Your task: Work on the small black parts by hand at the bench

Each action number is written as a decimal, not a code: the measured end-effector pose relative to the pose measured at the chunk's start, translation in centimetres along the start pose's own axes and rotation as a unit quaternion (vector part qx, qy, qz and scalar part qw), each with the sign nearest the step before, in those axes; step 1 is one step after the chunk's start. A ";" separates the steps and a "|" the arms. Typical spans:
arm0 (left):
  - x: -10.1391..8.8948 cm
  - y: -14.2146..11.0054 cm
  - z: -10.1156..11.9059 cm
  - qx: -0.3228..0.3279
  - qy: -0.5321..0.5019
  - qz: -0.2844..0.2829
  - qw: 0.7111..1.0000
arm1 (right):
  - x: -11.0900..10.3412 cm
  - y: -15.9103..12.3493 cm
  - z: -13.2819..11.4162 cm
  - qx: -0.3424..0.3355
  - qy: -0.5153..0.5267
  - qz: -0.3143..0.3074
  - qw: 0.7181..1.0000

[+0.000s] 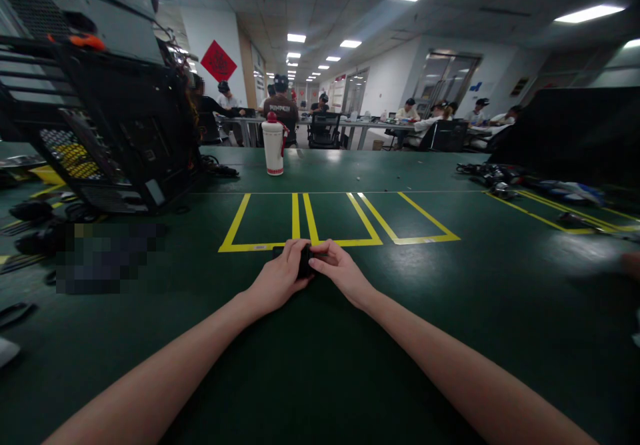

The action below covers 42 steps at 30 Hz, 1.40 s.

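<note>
Both hands meet around a small black object (pixel 305 263) at the middle of the green table, just in front of the yellow tape lines. My left hand (pixel 281 277) is wrapped over its left side, fingers curled. On its right side, my right hand (pixel 341 271) pinches it between thumb and fingers. The object is dark and mostly covered, so its kind does not show. A bit of black also sticks out past the left fingers.
Yellow tape frames (pixel 340 241) mark the green table (pixel 310 365). A white bottle (pixel 273 148) with a red lid stands farther back. At left sits an open black computer case (pixel 115 125) with cables; at right lie cables and metal parts (pixel 500 181). People sit at tables beyond.
</note>
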<state>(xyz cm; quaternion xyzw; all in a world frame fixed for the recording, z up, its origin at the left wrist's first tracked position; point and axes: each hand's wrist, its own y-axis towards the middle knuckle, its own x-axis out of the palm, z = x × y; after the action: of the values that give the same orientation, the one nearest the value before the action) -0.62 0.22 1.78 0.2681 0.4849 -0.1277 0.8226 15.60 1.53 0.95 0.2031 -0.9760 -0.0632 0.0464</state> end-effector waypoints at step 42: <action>0.2 -0.1 -0.2 -0.008 0.026 0.004 1.000 | -0.4 0.2 -0.4 0.028 0.000 -0.038 0.999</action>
<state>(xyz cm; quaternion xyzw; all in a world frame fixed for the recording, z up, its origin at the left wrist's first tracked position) -0.70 0.22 1.51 0.2661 0.5063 -0.1137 0.8124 15.93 1.79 1.38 0.2413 -0.9689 -0.0378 0.0386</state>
